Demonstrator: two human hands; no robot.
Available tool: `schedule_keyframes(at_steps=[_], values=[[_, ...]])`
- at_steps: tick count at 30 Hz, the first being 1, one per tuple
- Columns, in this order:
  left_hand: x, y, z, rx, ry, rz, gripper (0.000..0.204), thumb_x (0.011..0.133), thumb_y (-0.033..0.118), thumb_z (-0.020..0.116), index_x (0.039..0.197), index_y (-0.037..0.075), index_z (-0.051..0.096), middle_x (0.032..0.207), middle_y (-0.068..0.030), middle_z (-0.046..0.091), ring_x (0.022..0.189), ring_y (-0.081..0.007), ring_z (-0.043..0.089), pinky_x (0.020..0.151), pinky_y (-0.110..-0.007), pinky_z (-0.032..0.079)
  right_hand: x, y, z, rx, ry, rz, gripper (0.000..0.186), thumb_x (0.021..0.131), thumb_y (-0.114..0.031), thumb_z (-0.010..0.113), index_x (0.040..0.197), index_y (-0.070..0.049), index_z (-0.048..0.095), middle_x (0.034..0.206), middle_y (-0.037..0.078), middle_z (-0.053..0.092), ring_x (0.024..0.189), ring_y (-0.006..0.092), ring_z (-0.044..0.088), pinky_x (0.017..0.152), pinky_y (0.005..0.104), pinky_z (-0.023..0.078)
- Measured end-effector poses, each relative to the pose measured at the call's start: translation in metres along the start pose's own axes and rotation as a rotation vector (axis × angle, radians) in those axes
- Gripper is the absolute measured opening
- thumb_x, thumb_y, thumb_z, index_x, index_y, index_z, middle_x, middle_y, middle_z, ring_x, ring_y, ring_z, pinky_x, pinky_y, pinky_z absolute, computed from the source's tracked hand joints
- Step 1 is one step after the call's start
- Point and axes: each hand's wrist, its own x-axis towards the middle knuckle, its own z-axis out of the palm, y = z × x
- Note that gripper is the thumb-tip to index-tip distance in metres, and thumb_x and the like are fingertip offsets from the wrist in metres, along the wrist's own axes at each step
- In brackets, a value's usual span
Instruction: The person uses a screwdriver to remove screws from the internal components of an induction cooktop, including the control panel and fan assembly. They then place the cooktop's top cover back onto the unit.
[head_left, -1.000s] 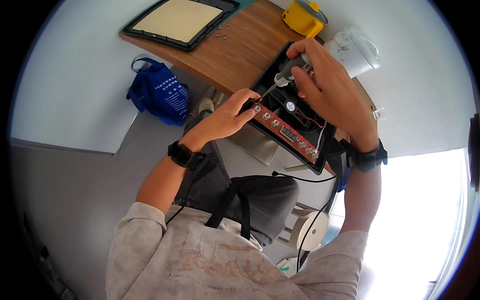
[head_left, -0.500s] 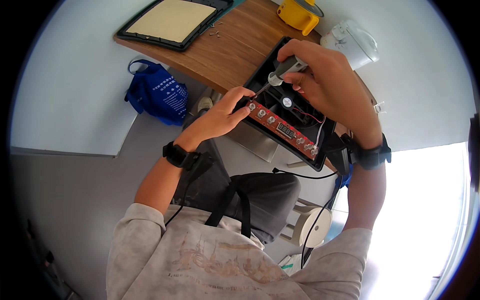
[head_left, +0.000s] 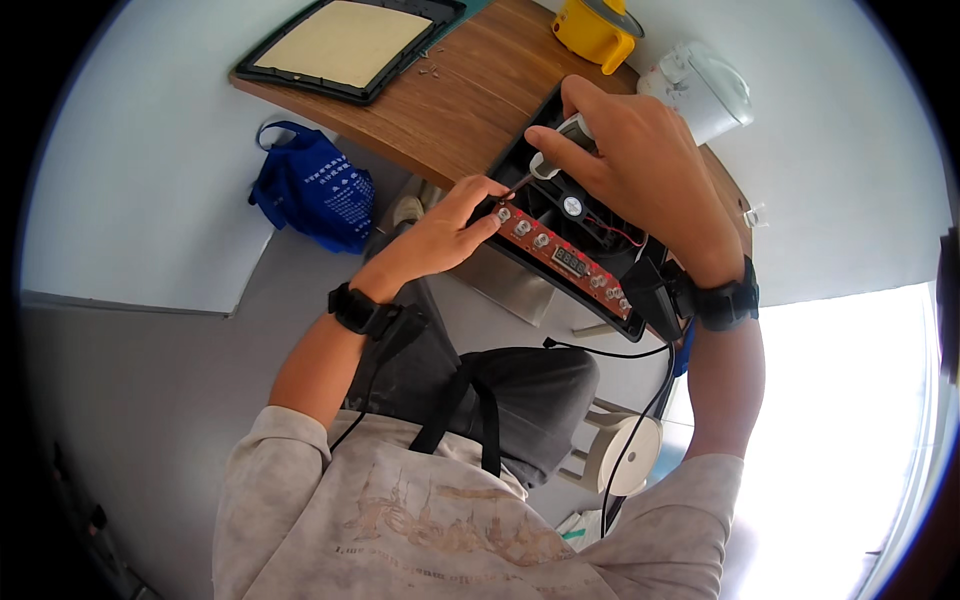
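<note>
A black housing (head_left: 556,278) rests tilted at the table's edge, holding a black fan (head_left: 572,206) and a long red circuit board (head_left: 550,253) with buttons and a small display. My right hand (head_left: 640,165) grips a grey and white screwdriver (head_left: 550,158), its shaft angled down to the board's upper left end. My left hand (head_left: 435,230) holds the housing's left corner, fingertips beside the screwdriver's tip, so the tip's exact contact is hard to make out. Thin red and white wires run to the board, partly hidden by my right hand and a black wrist device.
The wooden table (head_left: 470,90) carries a black frame with a cream panel (head_left: 345,45), small screws (head_left: 430,70), a yellow pot (head_left: 585,30) and a white appliance (head_left: 700,90). A blue bag (head_left: 315,190) sits below left; a cream stool (head_left: 625,455) and dangling black cables are below right.
The housing and both hands have shifted slightly up and left in the picture. My right hand has turned on the screwdriver's handle, its thumb now stretched further left across it.
</note>
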Motion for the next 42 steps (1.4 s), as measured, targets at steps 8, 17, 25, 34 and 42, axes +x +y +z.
schedule_keyframes(at_steps=[8, 17, 25, 34, 42], values=[[0.000, 0.002, 0.000, 0.001, -0.001, 0.008, 0.035, 0.100, 0.021, 0.054, 0.131, 0.007, 0.047, 0.133, -0.0141, 0.048, 0.128, -0.0299, 0.047, 0.107, -0.039, 0.038, -0.003, 0.009, 0.000, 0.356, -0.025, 0.063, 0.030, 0.086, -0.028, 0.072, 0.099, -0.005, 0.058, 0.067, 0.015, 0.063, 0.061, 0.0341, 0.063, 0.061, 0.0405, 0.051], [-0.002, -0.001, 0.001, 0.018, 0.025, 0.040, 0.034, 0.102, 0.021, 0.052, 0.133, 0.008, 0.048, 0.131, -0.0109, 0.051, 0.127, -0.0258, 0.048, 0.108, -0.038, 0.036, -0.019, 0.011, 0.004, 0.473, 0.084, 0.207, 0.027, 0.086, -0.025, 0.073, 0.094, -0.005, 0.057, 0.065, 0.014, 0.064, 0.061, 0.0287, 0.066, 0.059, 0.0350, 0.051], [0.000, -0.001, 0.002, 0.025, 0.024, 0.053, 0.031, 0.102, 0.021, 0.052, 0.129, 0.007, 0.049, 0.127, -0.0104, 0.052, 0.123, -0.0246, 0.050, 0.106, -0.037, 0.037, -0.022, 0.011, 0.007, 0.535, 0.054, 0.316, 0.027, 0.089, -0.025, 0.072, 0.096, -0.005, 0.055, 0.066, 0.010, 0.067, 0.062, 0.0189, 0.072, 0.057, 0.0273, 0.052], [0.000, -0.002, 0.002, 0.026, 0.028, 0.029, 0.031, 0.102, 0.022, 0.053, 0.129, 0.007, 0.050, 0.126, -0.0107, 0.053, 0.122, -0.0249, 0.050, 0.105, -0.038, 0.037, -0.024, 0.015, 0.011, 0.555, 0.066, 0.323, 0.026, 0.090, -0.025, 0.071, 0.097, -0.005, 0.055, 0.068, 0.010, 0.068, 0.064, 0.0178, 0.073, 0.058, 0.0265, 0.052], [-0.001, -0.001, 0.002, 0.030, 0.034, 0.042, 0.032, 0.102, 0.024, 0.053, 0.130, 0.008, 0.050, 0.124, -0.0108, 0.053, 0.120, -0.0253, 0.051, 0.104, -0.038, 0.038, -0.024, 0.017, 0.007, 0.516, 0.002, 0.304, 0.026, 0.090, -0.025, 0.070, 0.097, -0.005, 0.054, 0.069, 0.010, 0.067, 0.064, 0.0211, 0.071, 0.061, 0.0302, 0.053]])
